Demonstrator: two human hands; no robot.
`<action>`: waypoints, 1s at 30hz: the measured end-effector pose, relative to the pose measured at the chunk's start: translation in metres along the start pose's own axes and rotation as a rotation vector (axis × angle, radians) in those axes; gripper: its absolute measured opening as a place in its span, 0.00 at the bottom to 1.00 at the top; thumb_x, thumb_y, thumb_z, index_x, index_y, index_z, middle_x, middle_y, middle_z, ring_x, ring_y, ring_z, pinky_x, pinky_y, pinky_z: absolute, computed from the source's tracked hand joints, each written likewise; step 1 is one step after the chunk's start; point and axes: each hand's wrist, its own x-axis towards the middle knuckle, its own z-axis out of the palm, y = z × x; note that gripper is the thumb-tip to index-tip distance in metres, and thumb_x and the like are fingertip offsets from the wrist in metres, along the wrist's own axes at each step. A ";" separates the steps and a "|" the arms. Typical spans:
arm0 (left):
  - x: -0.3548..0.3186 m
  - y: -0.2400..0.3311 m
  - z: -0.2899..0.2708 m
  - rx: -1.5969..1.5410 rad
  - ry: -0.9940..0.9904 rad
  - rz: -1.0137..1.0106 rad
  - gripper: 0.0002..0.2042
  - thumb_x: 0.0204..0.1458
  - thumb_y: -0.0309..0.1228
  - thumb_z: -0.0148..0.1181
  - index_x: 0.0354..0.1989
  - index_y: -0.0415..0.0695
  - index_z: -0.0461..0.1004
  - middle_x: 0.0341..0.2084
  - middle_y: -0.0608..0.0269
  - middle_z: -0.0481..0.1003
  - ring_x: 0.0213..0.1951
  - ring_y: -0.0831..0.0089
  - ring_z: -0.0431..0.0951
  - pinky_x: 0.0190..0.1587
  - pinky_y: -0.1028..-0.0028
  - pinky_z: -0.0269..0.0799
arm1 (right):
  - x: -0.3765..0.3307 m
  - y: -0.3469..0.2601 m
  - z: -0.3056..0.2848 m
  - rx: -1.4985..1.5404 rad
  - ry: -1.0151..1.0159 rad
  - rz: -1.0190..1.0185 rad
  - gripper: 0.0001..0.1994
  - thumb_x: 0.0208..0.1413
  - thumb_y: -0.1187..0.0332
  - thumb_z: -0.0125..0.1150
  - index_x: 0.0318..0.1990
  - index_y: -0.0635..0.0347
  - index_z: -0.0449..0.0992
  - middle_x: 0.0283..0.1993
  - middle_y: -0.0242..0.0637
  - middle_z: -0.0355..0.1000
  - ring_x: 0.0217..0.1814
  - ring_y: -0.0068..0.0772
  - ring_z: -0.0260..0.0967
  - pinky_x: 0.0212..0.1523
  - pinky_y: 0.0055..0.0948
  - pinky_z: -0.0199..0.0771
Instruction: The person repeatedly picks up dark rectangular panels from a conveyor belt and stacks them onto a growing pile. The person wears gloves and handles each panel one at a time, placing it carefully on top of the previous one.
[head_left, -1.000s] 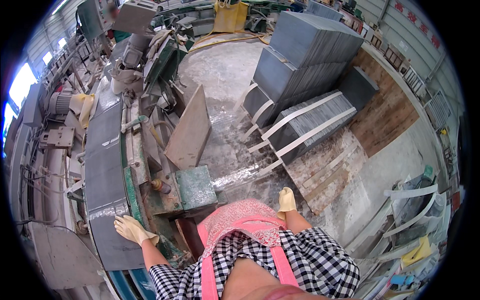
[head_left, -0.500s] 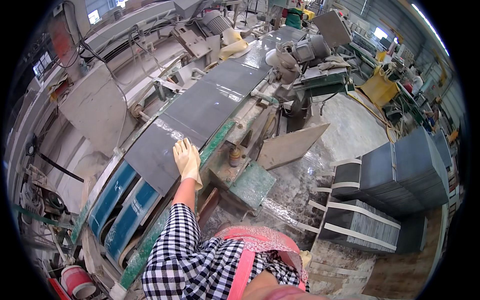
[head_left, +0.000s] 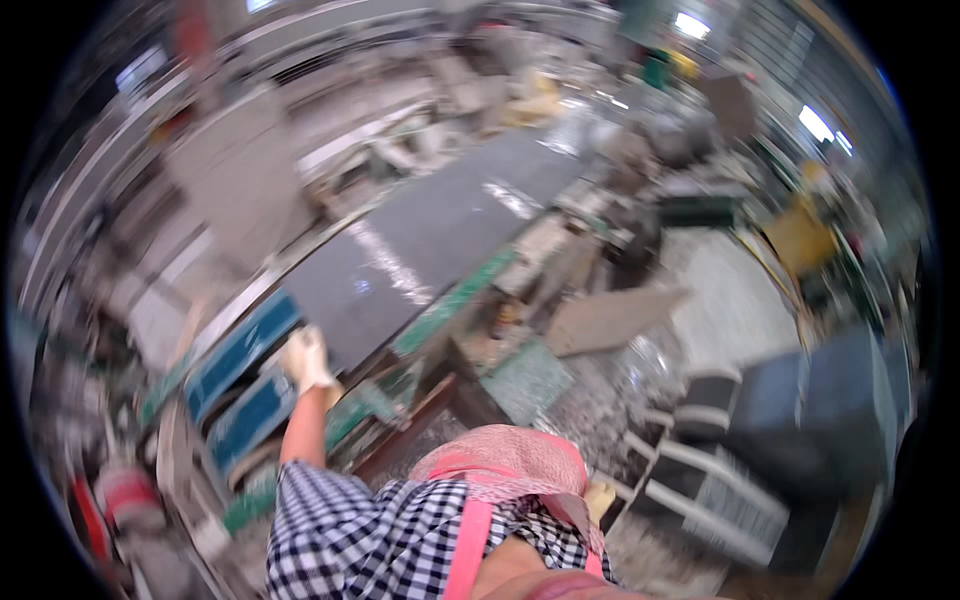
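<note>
A long dark stone slab (head_left: 430, 240) is seen lying flat on a machine bed, running from the left of centre up toward the upper middle of the frame, with pale wet streaks across its surface. Its near end lies at the left hand (head_left: 305, 360), which is gloved in a pale work glove and is placed at the slab's lower edge, just right of two blue rollers (head_left: 240, 385). The glove's fingers appear to be laid together and pointed up-frame against the slab's end, but whether they are curled over the edge or only pressed on it cannot be told, since the whole picture is smeared by motion.

The right hand (head_left: 599, 497), also gloved, is seen only in part at the lower middle of the frame, beside a pink apron (head_left: 505, 470); most of it is hidden behind the apron and the checked shirt (head_left: 380, 535), so its fingers and anything held cannot be made out. It is well apart from the slab.

A green frame rail (head_left: 455, 300) is seen along the slab's right side. A tan tile piece (head_left: 610, 320) lies tilted right of centre, and grey stacked slabs (head_left: 800, 420) with white straps are found at the lower right. A red bucket (head_left: 125, 495) is cut off in blur at the lower left. The upper part of the frame is too blurred to be read.
</note>
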 end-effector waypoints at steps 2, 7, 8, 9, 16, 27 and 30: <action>0.003 0.002 0.008 -0.066 0.019 0.015 0.19 0.54 0.46 0.51 0.38 0.43 0.78 0.36 0.47 0.78 0.43 0.44 0.75 0.50 0.52 0.66 | 0.039 0.080 0.019 0.254 -0.041 0.115 0.16 0.61 0.66 0.46 0.50 0.67 0.73 0.35 0.43 0.77 0.35 0.39 0.73 0.37 0.39 0.74; 0.024 0.003 0.060 0.099 -0.051 0.004 0.28 0.55 0.51 0.51 0.50 0.38 0.75 0.43 0.44 0.79 0.50 0.48 0.76 0.60 0.54 0.60 | 0.050 -0.056 -0.009 0.822 0.215 0.601 0.22 0.61 0.60 0.47 0.53 0.69 0.74 0.46 0.49 0.78 0.46 0.44 0.78 0.45 0.36 0.79; 0.026 -0.005 0.058 0.140 -0.056 -0.053 0.28 0.56 0.51 0.50 0.50 0.37 0.75 0.43 0.43 0.79 0.51 0.48 0.76 0.60 0.54 0.60 | 0.052 -0.092 -0.018 0.782 0.164 0.570 0.22 0.61 0.59 0.49 0.52 0.69 0.74 0.44 0.48 0.78 0.43 0.43 0.78 0.43 0.34 0.79; 0.029 -0.007 0.056 0.173 -0.069 -0.091 0.28 0.56 0.51 0.50 0.50 0.36 0.74 0.43 0.43 0.79 0.51 0.49 0.76 0.61 0.54 0.59 | 0.053 -0.127 -0.023 0.747 0.113 0.541 0.22 0.61 0.58 0.51 0.51 0.69 0.74 0.42 0.46 0.78 0.41 0.42 0.77 0.42 0.33 0.78; 0.048 0.032 0.017 -0.130 -0.321 -0.453 0.32 0.51 0.57 0.54 0.47 0.36 0.78 0.48 0.41 0.76 0.50 0.51 0.77 0.52 0.58 0.70 | 0.092 -0.201 -0.037 1.100 0.051 0.408 0.13 0.63 0.57 0.54 0.36 0.56 0.76 0.14 0.22 0.50 0.14 0.19 0.46 0.17 0.23 0.48; 0.053 0.011 0.029 -1.060 -0.294 -0.660 0.22 0.58 0.44 0.60 0.49 0.36 0.74 0.40 0.55 0.78 0.36 0.63 0.78 0.41 0.62 0.76 | 0.096 -0.387 0.015 0.866 -0.375 0.150 0.24 0.69 0.49 0.44 0.50 0.60 0.78 0.12 0.22 0.51 0.13 0.19 0.45 0.17 0.22 0.51; 0.065 -0.007 0.036 -1.145 -0.281 -0.705 0.19 0.59 0.42 0.59 0.46 0.37 0.75 0.40 0.57 0.79 0.37 0.64 0.79 0.41 0.63 0.76 | 0.067 -0.444 0.059 0.802 -0.802 0.128 0.28 0.69 0.47 0.40 0.51 0.64 0.77 0.20 0.33 0.70 0.21 0.27 0.66 0.27 0.28 0.69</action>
